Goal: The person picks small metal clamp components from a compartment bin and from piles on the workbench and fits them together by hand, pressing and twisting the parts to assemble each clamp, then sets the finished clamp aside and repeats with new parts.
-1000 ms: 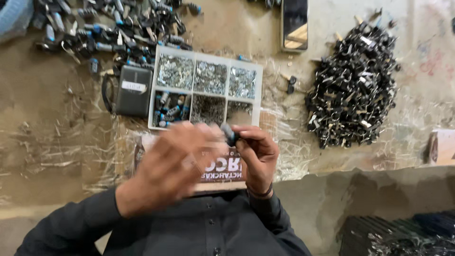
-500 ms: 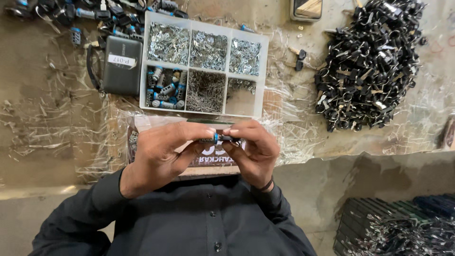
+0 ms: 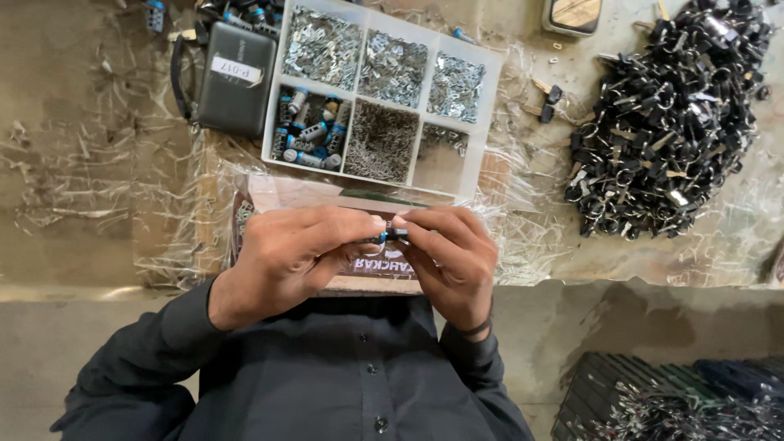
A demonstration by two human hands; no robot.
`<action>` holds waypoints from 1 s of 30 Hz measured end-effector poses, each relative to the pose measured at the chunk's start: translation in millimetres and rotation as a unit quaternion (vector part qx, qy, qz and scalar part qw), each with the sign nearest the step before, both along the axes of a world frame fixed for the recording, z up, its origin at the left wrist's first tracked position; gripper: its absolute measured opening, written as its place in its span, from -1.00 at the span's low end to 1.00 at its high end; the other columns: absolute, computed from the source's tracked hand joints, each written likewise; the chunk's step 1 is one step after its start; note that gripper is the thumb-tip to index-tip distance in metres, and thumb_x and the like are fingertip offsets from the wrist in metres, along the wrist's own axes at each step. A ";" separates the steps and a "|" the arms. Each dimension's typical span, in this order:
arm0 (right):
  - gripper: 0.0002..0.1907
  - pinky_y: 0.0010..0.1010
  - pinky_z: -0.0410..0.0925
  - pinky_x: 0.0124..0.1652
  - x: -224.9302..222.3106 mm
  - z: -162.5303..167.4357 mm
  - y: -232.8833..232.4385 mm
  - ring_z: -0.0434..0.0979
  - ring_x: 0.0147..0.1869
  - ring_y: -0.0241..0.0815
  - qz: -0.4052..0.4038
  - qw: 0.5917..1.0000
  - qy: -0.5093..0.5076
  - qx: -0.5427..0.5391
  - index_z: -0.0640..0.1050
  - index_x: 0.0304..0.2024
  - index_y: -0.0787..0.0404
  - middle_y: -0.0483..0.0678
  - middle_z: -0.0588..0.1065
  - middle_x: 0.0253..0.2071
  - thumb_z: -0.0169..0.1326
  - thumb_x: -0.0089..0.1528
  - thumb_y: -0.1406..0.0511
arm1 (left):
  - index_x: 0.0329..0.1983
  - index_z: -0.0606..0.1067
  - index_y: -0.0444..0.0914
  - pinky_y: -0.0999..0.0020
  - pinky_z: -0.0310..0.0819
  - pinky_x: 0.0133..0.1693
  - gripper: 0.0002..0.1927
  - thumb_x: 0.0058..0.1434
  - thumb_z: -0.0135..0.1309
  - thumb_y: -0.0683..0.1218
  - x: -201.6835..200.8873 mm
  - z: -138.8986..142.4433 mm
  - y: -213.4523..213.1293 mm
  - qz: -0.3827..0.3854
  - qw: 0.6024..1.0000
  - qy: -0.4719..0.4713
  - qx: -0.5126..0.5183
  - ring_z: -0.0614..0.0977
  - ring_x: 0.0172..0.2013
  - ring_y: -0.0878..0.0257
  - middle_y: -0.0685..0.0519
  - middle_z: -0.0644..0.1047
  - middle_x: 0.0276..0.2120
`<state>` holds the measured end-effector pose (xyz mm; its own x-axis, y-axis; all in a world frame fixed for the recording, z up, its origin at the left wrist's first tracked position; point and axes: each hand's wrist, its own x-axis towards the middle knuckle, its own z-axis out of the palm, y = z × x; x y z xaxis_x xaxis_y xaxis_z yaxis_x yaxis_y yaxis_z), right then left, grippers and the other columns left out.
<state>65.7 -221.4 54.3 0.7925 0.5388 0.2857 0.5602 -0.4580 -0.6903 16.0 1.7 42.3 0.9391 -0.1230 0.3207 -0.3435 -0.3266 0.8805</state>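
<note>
Head view: both hands (image 3: pixel 371 257) fingertip-to-fingertip around small blue-black part (image 3: pixel 387 236).

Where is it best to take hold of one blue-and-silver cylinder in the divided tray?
Probably from above, fingertips across the middle of a top blue-and-silver cylinder. They lie on their sides, heaped in one compartment of the white tray, whose walls block any sideways approach.

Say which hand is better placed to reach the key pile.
Right, probably. The right hand sits nearer the black key pile on the table's right; the left hand is farther. Both pinch the small blue-and-black part.
</note>
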 end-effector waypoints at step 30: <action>-0.78 -0.37 0.52 -0.16 -68.5 -86.7 11.8 0.62 -0.09 -0.13 -0.141 0.812 0.249 0.509 0.45 -0.02 0.34 0.10 0.54 -0.13 0.20 0.33 0.48 | -0.02 0.57 -0.26 0.39 0.65 -0.08 -0.69 0.18 0.34 -0.31 -40.3 -29.3 -20.0 0.092 0.986 0.049 -0.127 0.76 -0.11 0.17 -0.04 0.66 -0.11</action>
